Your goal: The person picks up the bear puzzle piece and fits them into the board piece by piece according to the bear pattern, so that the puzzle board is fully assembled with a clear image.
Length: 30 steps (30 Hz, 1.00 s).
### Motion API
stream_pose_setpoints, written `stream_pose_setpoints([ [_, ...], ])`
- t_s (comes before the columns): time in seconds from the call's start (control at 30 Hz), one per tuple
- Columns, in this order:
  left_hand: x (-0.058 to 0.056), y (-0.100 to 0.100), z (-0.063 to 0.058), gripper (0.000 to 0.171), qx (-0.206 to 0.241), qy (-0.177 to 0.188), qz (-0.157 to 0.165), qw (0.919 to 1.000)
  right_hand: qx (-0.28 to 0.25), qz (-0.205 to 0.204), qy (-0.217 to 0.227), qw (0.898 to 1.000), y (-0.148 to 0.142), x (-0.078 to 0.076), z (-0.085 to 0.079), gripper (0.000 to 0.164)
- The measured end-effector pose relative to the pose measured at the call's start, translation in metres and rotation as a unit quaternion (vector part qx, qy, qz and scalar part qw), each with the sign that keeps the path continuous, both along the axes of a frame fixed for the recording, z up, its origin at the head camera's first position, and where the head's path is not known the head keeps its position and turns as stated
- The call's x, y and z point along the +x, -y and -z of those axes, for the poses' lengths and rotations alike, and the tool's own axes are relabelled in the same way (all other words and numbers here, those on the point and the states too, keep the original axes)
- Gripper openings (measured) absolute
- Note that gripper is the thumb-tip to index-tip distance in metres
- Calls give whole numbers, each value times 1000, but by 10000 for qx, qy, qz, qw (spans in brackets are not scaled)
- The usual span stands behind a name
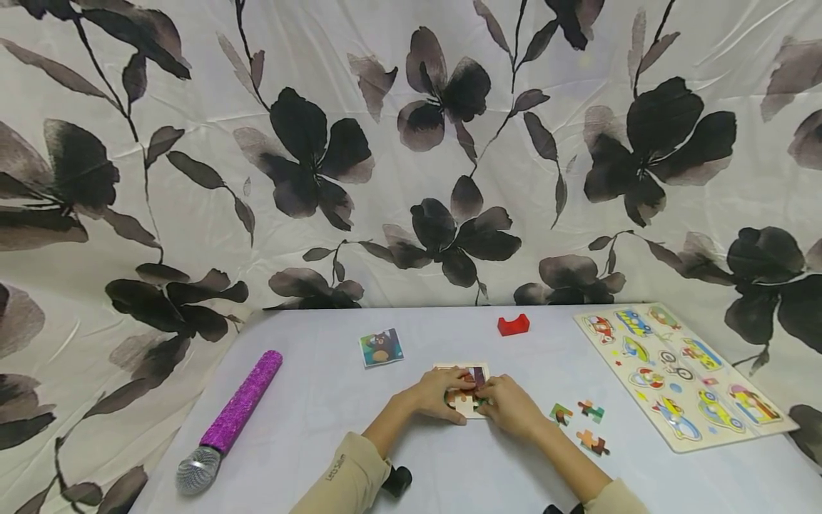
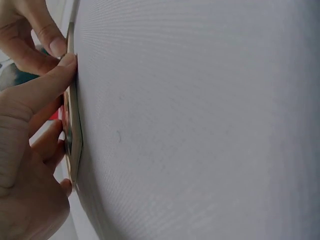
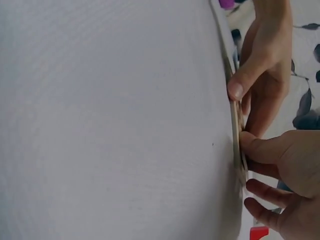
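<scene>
A small wooden jigsaw board (image 1: 464, 405) with a pale rim lies flat on the white cloth, part of its picture filled in brown and dark purple. Across its left side my left hand (image 1: 435, 395) holds it, thumb at the near edge and fingers reaching over the top. My right hand (image 1: 511, 408) is at the right edge, thumb and index finger pinched together over a puzzle piece that is mostly hidden. From the left wrist view, both thumbs meet the board's edge (image 2: 75, 127) close together. In the right wrist view, the other right fingers (image 3: 267, 192) spread past the board.
Loose puzzle pieces (image 1: 592, 441) lie right of my right hand. Beyond them is a large vehicle picture board (image 1: 681, 378). A bear picture card (image 1: 381, 348) and a red block (image 1: 514, 325) sit farther back. A glittery purple microphone (image 1: 244, 400) lies at left.
</scene>
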<state>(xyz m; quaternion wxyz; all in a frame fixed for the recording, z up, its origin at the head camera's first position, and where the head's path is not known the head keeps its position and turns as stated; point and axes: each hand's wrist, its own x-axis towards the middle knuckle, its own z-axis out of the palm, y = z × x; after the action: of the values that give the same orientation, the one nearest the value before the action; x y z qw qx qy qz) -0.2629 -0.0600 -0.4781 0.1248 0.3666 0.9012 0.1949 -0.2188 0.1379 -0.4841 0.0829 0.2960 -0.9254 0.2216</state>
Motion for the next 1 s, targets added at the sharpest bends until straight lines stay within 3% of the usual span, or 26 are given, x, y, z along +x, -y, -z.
stream_pose_setpoints([
  [0.27,2,0,-1,65,-26,53,-33,10000,-208,-381,-228,9988,-9,1,7,19],
  [0.53,2,0,-2,65,-11,39,-42,10000,-432,-545,327,9970,-17,-5,4,18],
  [0.73,2,1,-2,65,-3,25,-27,10000,-162,-683,118,9975,-16,-8,2,13],
  [1.0,3,0,-3,65,19,-39,72,10000,-621,-384,382,9966,-14,-14,4,8],
])
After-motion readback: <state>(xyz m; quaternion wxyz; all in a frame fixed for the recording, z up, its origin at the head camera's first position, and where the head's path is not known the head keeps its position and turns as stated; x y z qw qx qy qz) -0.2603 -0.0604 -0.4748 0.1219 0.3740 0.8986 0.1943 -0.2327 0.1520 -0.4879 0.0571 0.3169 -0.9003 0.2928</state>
